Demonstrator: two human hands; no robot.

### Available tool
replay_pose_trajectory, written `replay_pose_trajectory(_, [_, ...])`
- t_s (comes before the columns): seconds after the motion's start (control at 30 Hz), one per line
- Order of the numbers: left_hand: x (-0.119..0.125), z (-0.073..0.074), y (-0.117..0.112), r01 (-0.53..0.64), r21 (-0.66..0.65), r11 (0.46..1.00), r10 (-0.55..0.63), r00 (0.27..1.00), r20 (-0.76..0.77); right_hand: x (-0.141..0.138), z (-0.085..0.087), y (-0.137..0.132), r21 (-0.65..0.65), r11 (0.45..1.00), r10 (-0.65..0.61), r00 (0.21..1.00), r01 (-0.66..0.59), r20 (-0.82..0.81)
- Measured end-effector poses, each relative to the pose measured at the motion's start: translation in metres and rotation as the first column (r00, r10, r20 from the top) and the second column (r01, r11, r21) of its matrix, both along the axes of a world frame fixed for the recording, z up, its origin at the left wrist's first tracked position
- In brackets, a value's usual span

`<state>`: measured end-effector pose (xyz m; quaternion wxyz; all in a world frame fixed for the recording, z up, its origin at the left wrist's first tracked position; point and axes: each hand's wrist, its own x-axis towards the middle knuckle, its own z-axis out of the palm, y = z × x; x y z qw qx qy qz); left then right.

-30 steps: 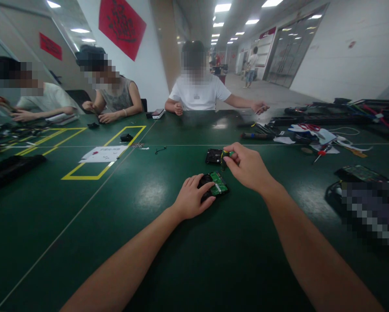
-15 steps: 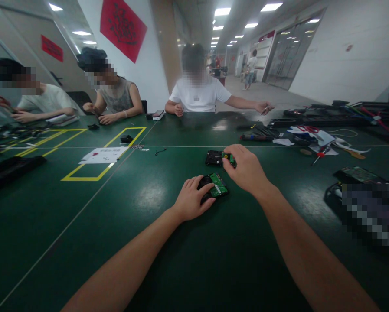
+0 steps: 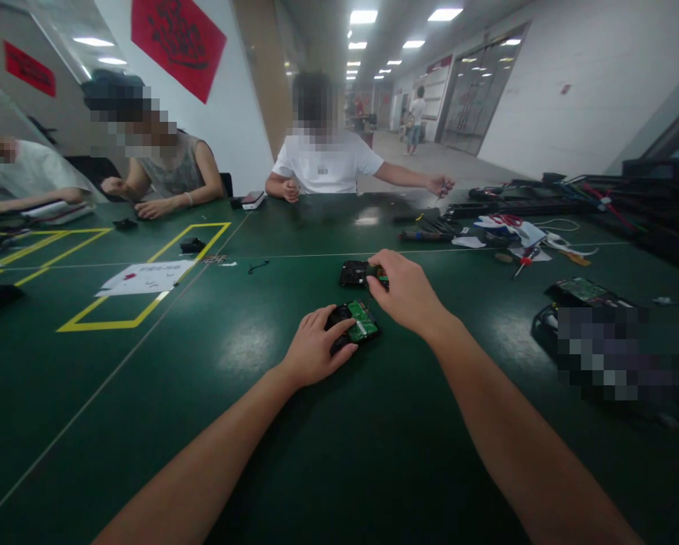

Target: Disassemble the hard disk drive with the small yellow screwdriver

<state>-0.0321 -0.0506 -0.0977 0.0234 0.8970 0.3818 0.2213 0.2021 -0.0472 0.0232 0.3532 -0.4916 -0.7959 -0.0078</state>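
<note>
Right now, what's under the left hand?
The left hand rests on a black hard drive lying on the green table, its green circuit board facing up. The hand hides the drive's near-left part. The right hand touches a second drive behind.

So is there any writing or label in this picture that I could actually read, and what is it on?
None can be read.
Red diamond poster on the wall: dark brush-style characters, too blurred.
Small red sign on the left wall: text too small.
White paper sheet on the green table: faint marks, unreadable.
Green circuit board on the drive under the left hand: no legible print.
Right hand hides part of the second drive.
</note>
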Motion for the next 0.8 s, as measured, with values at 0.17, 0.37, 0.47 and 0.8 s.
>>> replay_pose_trajectory(0.17, [0.001, -0.003, 0.003, 0.018, 0.013, 1.000, -0.018, 1.000, 0.007, 0.001, -0.001, 0.001, -0.018, 1.000, -0.019, 1.000, 0.019, -0.020])
replay_pose_trajectory(0.37, [0.002, -0.003, 0.003, 0.008, 0.021, 1.000, -0.009, 1.000, 0.013, 0.002, 0.003, -0.001, -0.027, 0.998, 0.063, 0.998, -0.064, -0.006])
replay_pose_trajectory(0.47, [0.006, -0.003, 0.005, 0.005, 0.020, 1.000, -0.005, 1.000, 0.002, 0.004, 0.004, 0.000, -0.030, 0.997, 0.074, 0.997, -0.075, -0.025])
replay_pose_trajectory(0.8, [0.016, -0.007, 0.012, 0.002, 0.033, 0.999, -0.003, 1.000, 0.004, 0.014, 0.002, 0.001, -0.010, 0.998, -0.058, 0.998, 0.058, -0.016])
